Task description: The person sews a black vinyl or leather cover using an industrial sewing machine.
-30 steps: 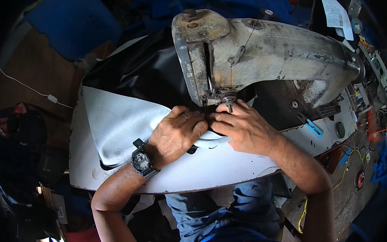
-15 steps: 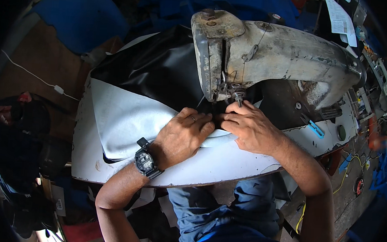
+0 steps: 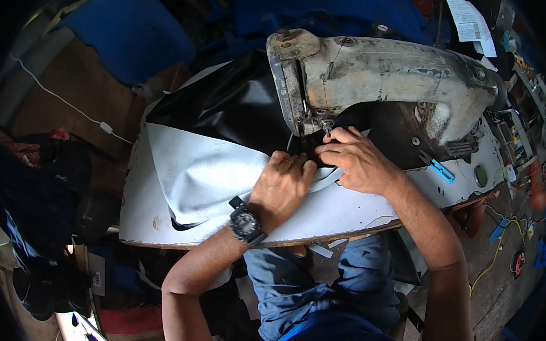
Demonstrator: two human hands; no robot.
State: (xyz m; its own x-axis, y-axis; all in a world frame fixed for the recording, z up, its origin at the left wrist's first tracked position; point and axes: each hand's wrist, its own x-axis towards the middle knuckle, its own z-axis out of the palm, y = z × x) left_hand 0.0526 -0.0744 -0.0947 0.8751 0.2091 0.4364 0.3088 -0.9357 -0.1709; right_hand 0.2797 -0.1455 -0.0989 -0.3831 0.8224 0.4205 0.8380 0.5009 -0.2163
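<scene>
A white sewing table (image 3: 352, 208) with a chipped front edge carries a worn grey metal sewing machine (image 3: 395, 70), its pillar toward the right edge. A large glossy black sheet with a whitish backing (image 3: 217, 114) spreads from near the table's left edge to the machine's head, apparently so its weight is supported. The left hand (image 3: 283, 185) rests palm-down on it, fingers bent; the right hand (image 3: 362, 162) curls just beside the needle area, seemingly steadying it. Whether either pinches cannot be told. Blue-handled snips (image 3: 440, 170) lie near the right edge.
</scene>
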